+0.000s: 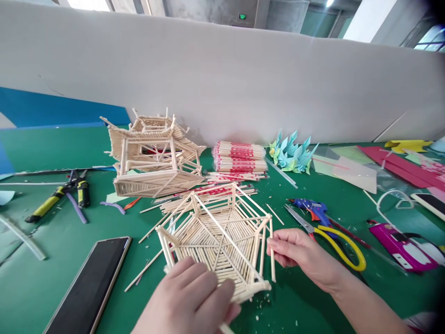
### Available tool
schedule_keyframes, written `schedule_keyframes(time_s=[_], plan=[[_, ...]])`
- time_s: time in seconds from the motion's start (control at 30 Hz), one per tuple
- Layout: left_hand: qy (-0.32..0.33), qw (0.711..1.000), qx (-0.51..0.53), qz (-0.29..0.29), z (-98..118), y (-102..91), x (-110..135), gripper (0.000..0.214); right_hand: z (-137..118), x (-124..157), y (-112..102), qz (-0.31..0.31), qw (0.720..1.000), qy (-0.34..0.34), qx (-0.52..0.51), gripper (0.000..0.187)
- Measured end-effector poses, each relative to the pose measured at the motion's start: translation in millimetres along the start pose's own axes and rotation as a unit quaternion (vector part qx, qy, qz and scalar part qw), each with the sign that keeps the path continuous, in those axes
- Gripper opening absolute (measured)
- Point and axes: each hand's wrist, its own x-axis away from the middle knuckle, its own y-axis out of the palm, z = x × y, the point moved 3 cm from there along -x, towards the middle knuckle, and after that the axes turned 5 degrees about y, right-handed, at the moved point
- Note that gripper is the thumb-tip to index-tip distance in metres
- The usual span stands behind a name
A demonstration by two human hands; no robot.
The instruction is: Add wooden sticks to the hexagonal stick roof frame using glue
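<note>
**Stick frame (218,246) on a green table (299,306), between two hands**

The left hand (191,297) hides the frame's near edge; I can't make out its grip. The right hand (295,248) pinches a stick (273,271) at the frame's right. Left of the frame, a phone (92,285) is cut off; behind the frame stands a pale partition (222,79).

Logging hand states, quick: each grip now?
Left hand: curled, grip hidden; can't tell what it holds.
Right hand: closed, holding a thin pale wooden stick.
</note>
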Motion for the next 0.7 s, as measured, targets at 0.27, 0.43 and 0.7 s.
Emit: schedule_keyframes(time_s=[0.27,0.43,0.7], plan=[[0.081,0.981,0.089,-0.15,-15,22.6,-70,0.025,5,-2,-1,-0.02,0.999,-0.019,-0.017,0.038],[0.143,0.971,0.15,-0.118,-18,33.1,-80,0.026,6,-2,-1,-0.018,0.999,-0.025,-0.026,0.038],[0.177,0.963,0.175,-0.105,-17,37.8,-83,0.024,5,-2,-3,0.003,0.999,-0.027,0.03,0.043]])
